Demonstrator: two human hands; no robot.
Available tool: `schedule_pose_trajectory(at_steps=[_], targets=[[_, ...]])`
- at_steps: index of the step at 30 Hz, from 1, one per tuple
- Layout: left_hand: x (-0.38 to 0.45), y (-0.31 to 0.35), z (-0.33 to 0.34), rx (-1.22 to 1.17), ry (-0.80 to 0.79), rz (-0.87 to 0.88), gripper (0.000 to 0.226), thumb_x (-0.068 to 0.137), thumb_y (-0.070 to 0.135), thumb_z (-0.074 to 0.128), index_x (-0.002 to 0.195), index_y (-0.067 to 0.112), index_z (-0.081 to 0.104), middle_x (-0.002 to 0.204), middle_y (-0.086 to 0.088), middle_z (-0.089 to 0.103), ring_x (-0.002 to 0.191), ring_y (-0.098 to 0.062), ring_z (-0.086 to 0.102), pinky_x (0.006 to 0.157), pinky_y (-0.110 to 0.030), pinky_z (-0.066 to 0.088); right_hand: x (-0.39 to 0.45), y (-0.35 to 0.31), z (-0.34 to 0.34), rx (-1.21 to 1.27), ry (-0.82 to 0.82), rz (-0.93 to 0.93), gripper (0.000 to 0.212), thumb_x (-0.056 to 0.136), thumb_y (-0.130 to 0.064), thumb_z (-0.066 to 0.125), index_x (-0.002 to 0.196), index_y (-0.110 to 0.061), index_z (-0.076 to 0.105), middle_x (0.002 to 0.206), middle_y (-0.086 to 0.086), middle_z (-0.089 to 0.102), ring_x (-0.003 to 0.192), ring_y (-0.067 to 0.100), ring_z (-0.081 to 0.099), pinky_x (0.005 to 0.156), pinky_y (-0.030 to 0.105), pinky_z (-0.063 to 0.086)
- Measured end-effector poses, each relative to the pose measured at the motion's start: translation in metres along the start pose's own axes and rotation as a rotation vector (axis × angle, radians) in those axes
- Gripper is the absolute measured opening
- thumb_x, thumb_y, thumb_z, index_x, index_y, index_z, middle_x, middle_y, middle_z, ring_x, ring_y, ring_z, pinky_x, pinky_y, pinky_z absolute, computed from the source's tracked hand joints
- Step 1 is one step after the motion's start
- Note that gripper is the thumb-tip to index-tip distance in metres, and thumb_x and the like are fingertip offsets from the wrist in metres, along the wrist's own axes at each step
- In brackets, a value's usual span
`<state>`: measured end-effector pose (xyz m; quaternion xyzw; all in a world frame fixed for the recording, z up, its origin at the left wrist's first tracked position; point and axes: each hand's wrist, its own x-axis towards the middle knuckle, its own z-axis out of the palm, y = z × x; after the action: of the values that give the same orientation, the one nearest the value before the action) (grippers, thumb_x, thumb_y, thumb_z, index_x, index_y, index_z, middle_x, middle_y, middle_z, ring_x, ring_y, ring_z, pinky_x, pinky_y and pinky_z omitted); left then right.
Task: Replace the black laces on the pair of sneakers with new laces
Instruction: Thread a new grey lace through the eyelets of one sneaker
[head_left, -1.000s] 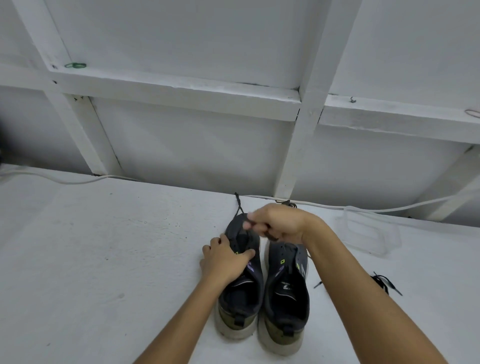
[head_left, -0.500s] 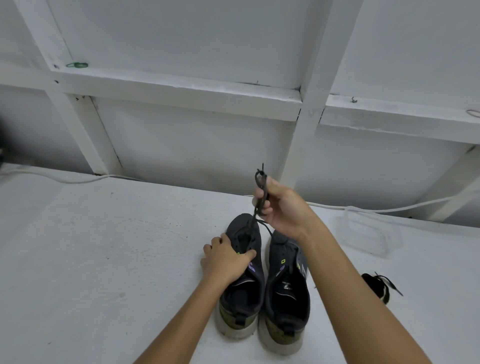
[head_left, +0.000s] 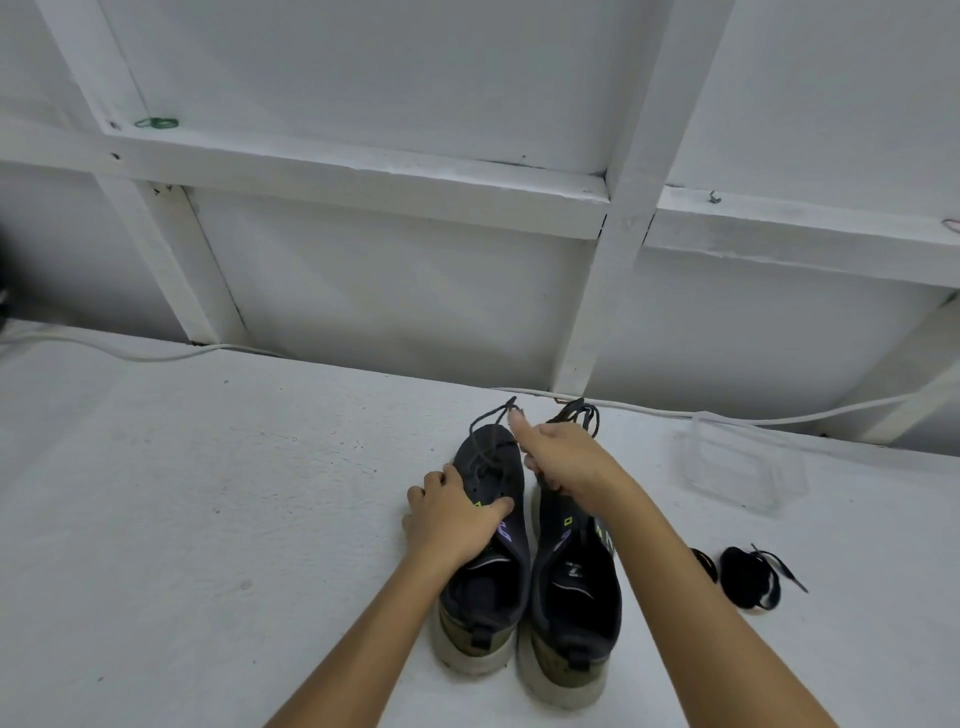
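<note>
Two dark sneakers with pale soles stand side by side on the white table, toes pointing away from me. My left hand grips the upper of the left sneaker at its eyelets. My right hand hovers low over the toe of the right sneaker, index finger stretched forward and the other fingers curled. The left sneaker's black lace hangs loose from the front eyelets, and its strands meet at that fingertip, where it looks pinched. The right sneaker's black lace lies past the toe.
A bundle of black laces lies on the table to the right of the sneakers. A clear plastic container stands at the back right. A white cable runs along the back edge under a white framed wall.
My right hand pulled the left sneaker's lace up high, then came back down to the toes. More lace now lies loose in front of the shoe. My left hand stayed on the sneaker.
</note>
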<state>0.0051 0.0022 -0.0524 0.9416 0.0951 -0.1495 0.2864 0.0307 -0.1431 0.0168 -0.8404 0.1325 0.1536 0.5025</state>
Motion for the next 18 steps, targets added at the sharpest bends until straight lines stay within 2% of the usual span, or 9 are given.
schedule_pose_trajectory(at_steps=[2, 3, 6, 11, 15, 18], targets=[[0.0, 0.0, 0.0, -0.005, -0.005, -0.001, 0.094, 0.079, 0.071, 0.053, 0.152, 0.018, 0.027, 0.149, -0.003, 0.036, 0.135, -0.029, 0.03, 0.103, -0.045, 0.039, -0.001, 0.002, 0.009, -0.111, 0.071, -0.096, 0.052, 0.084, -0.058, 0.071, 0.062, -0.016, 0.05, 0.056, -0.006, 0.049, 0.05, 0.009, 0.045, 0.052, 0.021, 0.036], [0.0, 0.0, 0.0, -0.009, -0.008, -0.002, 0.094, 0.078, 0.071, 0.053, 0.151, 0.018, 0.028, 0.148, -0.003, 0.037, 0.134, -0.029, 0.031, 0.102, -0.045, 0.04, 0.0, 0.004, 0.013, -0.173, 0.085, -0.136, 0.046, 0.081, -0.052, 0.077, 0.062, -0.016, 0.057, 0.055, -0.008, 0.053, 0.049, 0.005, 0.049, 0.051, 0.018, 0.037], [0.001, 0.0, 0.0, -0.02, -0.012, -0.002, 0.093, 0.076, 0.072, 0.054, 0.149, 0.019, 0.031, 0.146, -0.003, 0.039, 0.132, -0.029, 0.032, 0.1, -0.044, 0.041, 0.007, 0.007, 0.028, -0.345, 0.101, -0.189, 0.027, 0.078, -0.041, 0.081, 0.071, -0.017, 0.072, 0.067, -0.005, 0.068, 0.069, 0.01, 0.064, 0.063, 0.025, 0.05], [0.001, 0.0, 0.0, -0.02, -0.009, 0.006, 0.089, 0.078, 0.072, 0.054, 0.146, 0.019, 0.033, 0.142, -0.003, 0.041, 0.129, -0.029, 0.034, 0.097, -0.043, 0.041, 0.017, 0.011, 0.041, -0.485, 0.196, -0.186, 0.032, 0.077, -0.043, 0.081, 0.072, -0.017, 0.063, 0.073, 0.0, 0.064, 0.075, 0.02, 0.061, 0.057, 0.027, 0.04], [0.001, 0.0, 0.0, -0.027, -0.016, 0.005, 0.086, 0.075, 0.073, 0.055, 0.141, 0.021, 0.037, 0.14, -0.003, 0.043, 0.127, -0.029, 0.036, 0.095, -0.043, 0.042, 0.021, 0.016, 0.045, -0.426, 0.171, -0.201, 0.035, 0.084, -0.031, 0.073, 0.058, -0.02, 0.053, 0.059, -0.002, 0.054, 0.069, 0.023, 0.057, 0.057, 0.029, 0.039], [0.002, 0.0, -0.001, -0.049, -0.027, -0.013, 0.089, 0.074, 0.072, 0.056, 0.144, 0.02, 0.036, 0.142, -0.004, 0.042, 0.129, -0.03, 0.034, 0.098, -0.045, 0.042, 0.017, 0.012, 0.04, -0.299, 0.132, -0.248, 0.042, 0.089, -0.023, 0.07, 0.054, -0.021, 0.047, 0.052, -0.007, 0.047, 0.058, 0.015, 0.046, 0.058, 0.03, 0.038]])
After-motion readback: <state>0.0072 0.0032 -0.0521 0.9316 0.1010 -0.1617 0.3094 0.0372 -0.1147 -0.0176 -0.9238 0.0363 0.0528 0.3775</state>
